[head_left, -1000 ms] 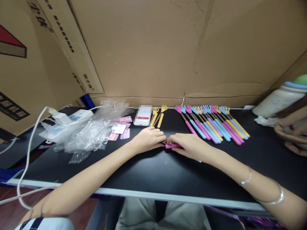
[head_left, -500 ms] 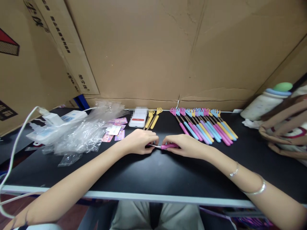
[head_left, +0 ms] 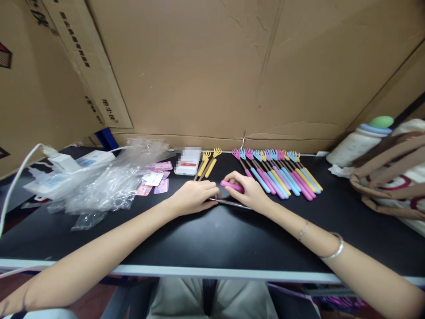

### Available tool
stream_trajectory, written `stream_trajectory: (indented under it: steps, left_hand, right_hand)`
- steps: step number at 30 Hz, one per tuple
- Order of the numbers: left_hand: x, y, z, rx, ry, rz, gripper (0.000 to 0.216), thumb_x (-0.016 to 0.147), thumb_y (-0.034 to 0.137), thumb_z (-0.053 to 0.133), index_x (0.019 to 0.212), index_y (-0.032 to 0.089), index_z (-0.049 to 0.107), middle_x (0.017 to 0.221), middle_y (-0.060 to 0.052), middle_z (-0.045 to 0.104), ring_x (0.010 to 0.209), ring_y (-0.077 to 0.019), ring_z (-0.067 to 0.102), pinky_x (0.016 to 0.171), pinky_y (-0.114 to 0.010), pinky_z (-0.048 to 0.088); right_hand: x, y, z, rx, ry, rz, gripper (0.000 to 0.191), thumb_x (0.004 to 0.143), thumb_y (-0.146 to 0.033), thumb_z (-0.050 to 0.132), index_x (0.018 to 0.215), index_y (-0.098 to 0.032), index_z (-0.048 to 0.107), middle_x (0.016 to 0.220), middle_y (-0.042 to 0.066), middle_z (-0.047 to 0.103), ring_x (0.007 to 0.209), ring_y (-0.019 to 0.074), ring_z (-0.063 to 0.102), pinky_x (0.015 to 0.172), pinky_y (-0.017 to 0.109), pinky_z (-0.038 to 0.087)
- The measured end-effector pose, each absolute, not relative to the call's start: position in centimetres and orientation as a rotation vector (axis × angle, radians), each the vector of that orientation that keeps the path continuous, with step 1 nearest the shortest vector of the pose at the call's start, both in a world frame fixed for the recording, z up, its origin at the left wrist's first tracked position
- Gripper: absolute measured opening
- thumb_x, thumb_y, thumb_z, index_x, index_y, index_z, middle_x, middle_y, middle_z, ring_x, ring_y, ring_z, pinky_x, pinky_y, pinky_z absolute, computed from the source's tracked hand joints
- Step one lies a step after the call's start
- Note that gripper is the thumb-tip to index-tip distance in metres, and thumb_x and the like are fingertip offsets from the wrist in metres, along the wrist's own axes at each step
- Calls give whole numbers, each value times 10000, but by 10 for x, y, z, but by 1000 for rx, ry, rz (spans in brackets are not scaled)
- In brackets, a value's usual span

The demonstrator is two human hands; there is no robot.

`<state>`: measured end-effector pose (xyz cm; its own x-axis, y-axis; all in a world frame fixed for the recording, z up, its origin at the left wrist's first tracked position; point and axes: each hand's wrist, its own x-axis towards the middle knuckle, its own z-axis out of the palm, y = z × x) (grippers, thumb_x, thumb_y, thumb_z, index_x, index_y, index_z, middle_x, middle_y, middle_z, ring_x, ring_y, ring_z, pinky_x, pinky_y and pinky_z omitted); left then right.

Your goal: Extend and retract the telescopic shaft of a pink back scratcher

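Since half a second back, my right hand (head_left: 247, 191) has shifted up and away from me with the pink handle (head_left: 231, 185), and the metal rod (head_left: 229, 203) now shows as a longer silver line across the bench (head_left: 212, 239). Right fingers closed around the pink handle, which lies tilted, its far end poking out left of my knuckles. My left hand (head_left: 195, 197) rests on the bench just beside it, fingers curled shut over the rod's left end; what sits under them is hidden. Rod lies nearly flat, running from the left fingers toward the right wrist.

Behind my hands, near the cardboard wall (head_left: 212, 66): a row of back scratchers (head_left: 277, 170) in pink, blue, yellow and purple, side by side, claws pointing away. Two yellow scratchers (head_left: 207, 163) lie apart from that row, just beside a white box (head_left: 187, 160). Left of that, small pink cards (head_left: 156, 179) and a heap of clear plastic bags (head_left: 99, 181). White power strip (head_left: 76, 164) with cable at far left. Bottle with green cap (head_left: 360, 139) and a woven bag (head_left: 392, 177) at right.
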<state>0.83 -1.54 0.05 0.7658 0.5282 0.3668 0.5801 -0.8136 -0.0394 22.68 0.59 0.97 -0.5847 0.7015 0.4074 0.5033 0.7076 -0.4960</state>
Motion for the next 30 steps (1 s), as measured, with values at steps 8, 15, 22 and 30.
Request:
stream_trajectory:
  steps: [8, 15, 22, 30]
  left_hand:
    - [1, -9, 2, -2630, -932, -583, 114, 914, 256, 462, 906, 180, 546, 793, -6, 631, 708, -135, 605, 602, -223, 398]
    - [-15, -5, 20, -2404, -865, -645, 235, 966, 236, 398, 1105, 202, 585, 889, -32, 658, 840, -159, 609, 688, -247, 413]
    - [-28, -1, 30, -2251, -972, -630, 255, 974, 261, 387, 1063, 209, 621, 833, -44, 622, 792, -173, 572, 614, -252, 373]
    - [-20, -6, 26, -2122, -1065, -628, 330, 1002, 331, 329, 1081, 259, 641, 777, -15, 626, 671, -136, 576, 554, -275, 328]
  right_hand:
    - [235, 4, 29, -1007, -2193, 265, 222, 908, -364, 453, 1015, -181, 521, 692, -20, 563, 592, 92, 473, 586, 208, 339]
    - [250, 6, 52, -1012, -2240, -95, 268, 921, -358, 434, 1087, -191, 563, 942, 48, 666, 782, 137, 607, 718, 234, 414]
    - [265, 20, 70, -1027, -2336, -385, 322, 958, -361, 365, 1120, -192, 585, 1067, 70, 658, 897, 156, 626, 774, 251, 433]
    - [280, 26, 31, -966, -2354, -706, 254, 938, -369, 446, 1014, -232, 646, 918, -11, 711, 673, 103, 639, 582, 225, 379]
